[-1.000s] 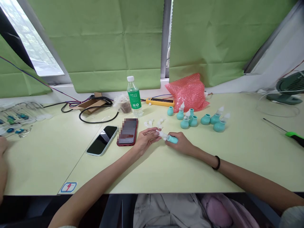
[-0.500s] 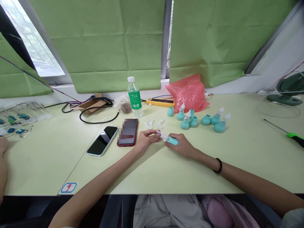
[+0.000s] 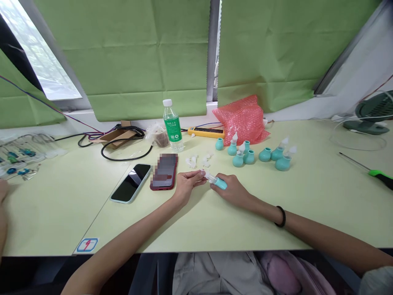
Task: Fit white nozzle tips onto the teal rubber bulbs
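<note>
My right hand [image 3: 231, 188] is wrapped round a teal nasal aspirator bulb [image 3: 221, 183], tilted so that its clear neck points to the left. At the end of that neck, my left hand [image 3: 188, 183] pinches the whitish nozzle tip [image 3: 205, 174] between thumb and fingers. Just beyond the hands lie several loose white translucent pieces [image 3: 192, 161]. Farther back on the right stand several more teal bulbs [image 3: 264, 154]. Some are bare and open at the top; others, like the rightmost bulb [image 3: 282, 164], carry a clear nozzle.
Two phones, a black-screened one [image 3: 131, 183] and a red-cased one [image 3: 164, 172], lie left of my hands. Behind are a water bottle [image 3: 173, 129], yellow power strip [image 3: 205, 132] and red bubble-wrap bag [image 3: 241, 121]. A screwdriver [image 3: 379, 177] lies right; another person's arm [image 3: 3, 209] rests left.
Both hands stay together on the aspirator, with only a slight shift of the fingers. The whole view has moved a little.
</note>
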{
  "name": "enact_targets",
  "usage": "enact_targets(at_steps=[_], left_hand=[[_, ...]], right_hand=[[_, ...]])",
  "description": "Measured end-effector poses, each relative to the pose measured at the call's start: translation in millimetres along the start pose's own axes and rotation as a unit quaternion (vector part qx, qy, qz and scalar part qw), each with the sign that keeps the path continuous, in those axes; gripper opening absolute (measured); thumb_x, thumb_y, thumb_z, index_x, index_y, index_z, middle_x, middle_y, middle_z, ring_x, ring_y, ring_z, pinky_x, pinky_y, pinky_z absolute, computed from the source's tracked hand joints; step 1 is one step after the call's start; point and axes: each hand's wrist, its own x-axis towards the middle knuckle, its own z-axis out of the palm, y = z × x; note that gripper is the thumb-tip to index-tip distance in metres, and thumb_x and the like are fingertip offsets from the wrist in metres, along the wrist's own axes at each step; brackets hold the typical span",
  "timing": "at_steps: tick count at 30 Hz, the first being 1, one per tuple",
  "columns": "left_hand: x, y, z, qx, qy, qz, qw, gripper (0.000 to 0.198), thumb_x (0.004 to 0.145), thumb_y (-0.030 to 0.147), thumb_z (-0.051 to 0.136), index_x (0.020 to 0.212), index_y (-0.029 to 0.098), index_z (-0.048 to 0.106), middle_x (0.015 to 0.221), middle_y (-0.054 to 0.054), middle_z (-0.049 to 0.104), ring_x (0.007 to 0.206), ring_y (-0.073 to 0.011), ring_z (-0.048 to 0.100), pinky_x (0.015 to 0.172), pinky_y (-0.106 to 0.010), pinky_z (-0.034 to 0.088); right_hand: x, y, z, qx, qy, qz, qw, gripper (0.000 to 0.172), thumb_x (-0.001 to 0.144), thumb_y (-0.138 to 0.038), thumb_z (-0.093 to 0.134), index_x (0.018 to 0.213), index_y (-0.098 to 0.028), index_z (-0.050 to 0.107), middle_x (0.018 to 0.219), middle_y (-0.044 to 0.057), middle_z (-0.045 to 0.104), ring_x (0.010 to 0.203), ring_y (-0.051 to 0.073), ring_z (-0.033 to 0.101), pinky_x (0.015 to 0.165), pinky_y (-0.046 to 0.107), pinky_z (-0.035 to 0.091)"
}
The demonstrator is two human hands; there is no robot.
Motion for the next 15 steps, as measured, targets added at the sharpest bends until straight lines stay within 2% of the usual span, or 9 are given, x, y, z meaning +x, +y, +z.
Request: enact_targets(at_steps=[4,8,12,15], left_hand=[[-2.1,-3.8,2.8,-0.002,0.03,0.012,0.999,0.027,0.054,0.027,0.067,0.072,0.008,0.066,0.071,-0.008,0.064,0.066,-0.0156,0.059,0.074,-0.032,0.048],[-2.4,-6.4,4.1,-0.019,0.057,0.018,0.998,0.025,0.051,0.025,0.069,0.07,0.009,0.066,0.071,-0.006,0.065,0.067,-0.0144,0.059,0.075,-0.03,0.048],[-0.8,-6.1,3.0,-0.051,0.039,-0.013,0.998,0.024,0.05,0.023,0.07,0.069,0.01,0.066,0.07,-0.005,0.064,0.065,-0.013,0.059,0.073,-0.029,0.048],[0.2,-4.1,2.3,-0.066,0.016,-0.038,0.997,0.021,0.052,0.022,0.07,0.067,0.009,0.065,0.069,-0.005,0.063,0.064,-0.012,0.058,0.074,-0.029,0.048]], right_hand=[[-1.5,-3.9,-0.5,0.01,-0.009,0.025,1.0,0.019,0.07,-0.033,0.046,0.058,-0.018,0.043,0.051,-0.001,0.045,0.047,0.011,0.039,0.047,0.022,0.028],[-1.4,-5.4,-0.3,0.11,-0.044,0.057,0.991,0.021,0.068,-0.035,0.049,0.059,-0.017,0.044,0.052,-0.002,0.047,0.048,0.01,0.042,0.046,0.021,0.031],[1.3,-3.7,0.3,0.269,-0.151,0.161,0.938,0.026,0.066,-0.041,0.051,0.061,-0.017,0.04,0.045,-0.005,0.043,0.033,0.006,0.036,0.032,0.019,0.025],[3.1,-1.8,-1.5,0.348,-0.192,0.187,0.898,0.029,0.064,-0.043,0.054,0.063,-0.017,0.04,0.045,-0.005,0.045,0.03,0.005,0.037,0.028,0.017,0.02]])
